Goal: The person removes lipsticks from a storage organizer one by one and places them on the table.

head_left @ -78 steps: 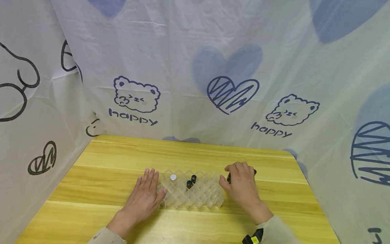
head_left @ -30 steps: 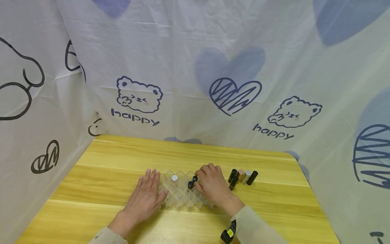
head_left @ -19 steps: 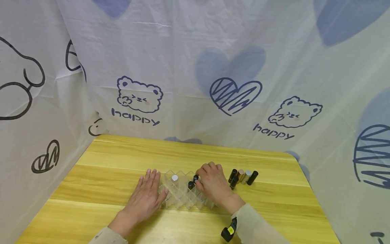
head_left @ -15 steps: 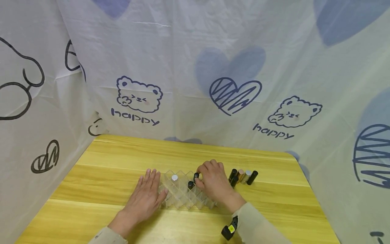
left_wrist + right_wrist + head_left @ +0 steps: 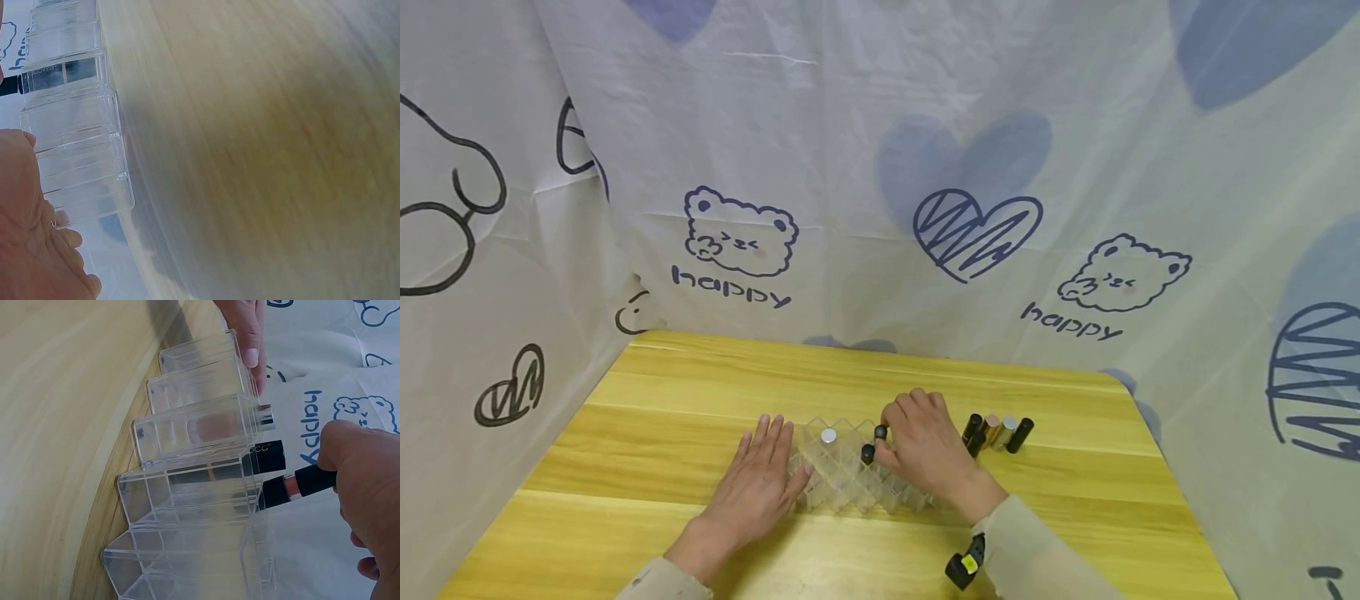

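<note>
From where I stand, the left hand (image 5: 756, 479) is at the near left, fingers straight, its thumb against the left end of the clear rack (image 5: 837, 500). Light, even pressure there should keep the rack from skating on the table (image 5: 1090, 492).

Inside the rack, a silver-capped tube (image 5: 828, 436) sits in a left-hand compartment; further right, a black tube (image 5: 868, 454) stands in its own, top poking out. Just beyond that, a banded tube (image 5: 291, 486), dark with a coral ring, is at the rack's top, tilted against the line of the compartments. How deep its lower end sits I can't tell. The right hand (image 5: 925, 442) pinches its upper end, well apart from the left.

I'd bring that tube upright and move it straight along its compartment, pinching high, with no force against the thin dividers and no nudge to its black neighbour.

Past the right hand, a cluster of tubes (image 5: 1006, 435), black, rose-gold and silver, is on the table, so the wrist wants care there.
</note>
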The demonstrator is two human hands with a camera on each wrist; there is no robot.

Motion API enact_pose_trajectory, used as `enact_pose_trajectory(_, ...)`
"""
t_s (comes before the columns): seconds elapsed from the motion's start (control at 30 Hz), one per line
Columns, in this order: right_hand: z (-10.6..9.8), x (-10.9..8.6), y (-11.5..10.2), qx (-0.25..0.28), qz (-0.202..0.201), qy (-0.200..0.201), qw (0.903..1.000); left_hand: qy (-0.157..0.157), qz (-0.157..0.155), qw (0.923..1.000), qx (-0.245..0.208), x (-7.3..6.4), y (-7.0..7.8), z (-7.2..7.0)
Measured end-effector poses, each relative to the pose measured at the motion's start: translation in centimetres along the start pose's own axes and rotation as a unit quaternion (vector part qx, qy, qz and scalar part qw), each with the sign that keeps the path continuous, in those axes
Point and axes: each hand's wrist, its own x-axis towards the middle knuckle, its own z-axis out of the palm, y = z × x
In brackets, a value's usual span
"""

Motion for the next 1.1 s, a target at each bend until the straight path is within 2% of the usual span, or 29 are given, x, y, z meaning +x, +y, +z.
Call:
enact_pose_trajectory(0.27, -0.2, 0.0, 0.0, -0.012, -0.004, 0.001, 0.9999, 0.000, 0.000, 1.0000, -0.001, 0.0, 0.1, -0.1)
enact_pose_trajectory(0.5, -0.6, 0.0, 0.0, -0.007, -0.004, 0.025, 0.9997, 0.005, 0.002, 1.0000, 0.007, 0.0, 0.2, -0.2)
enact_pose_trajectory(0.87, -2.5, -0.2, 0.0, 0.037, 0.035, 0.042, 0.9978, 0.007, 0.006, 0.9998, 0.018, 0.0, 0.2, -0.1)
enact_pose_trajectory(1.1, -3.2, -1.1, 0.4, 0.034, 0.038, 0.058, 0.9970, 0.003, 0.004, 0.9998, 0.018, 0.0, 0.2, -0.2)
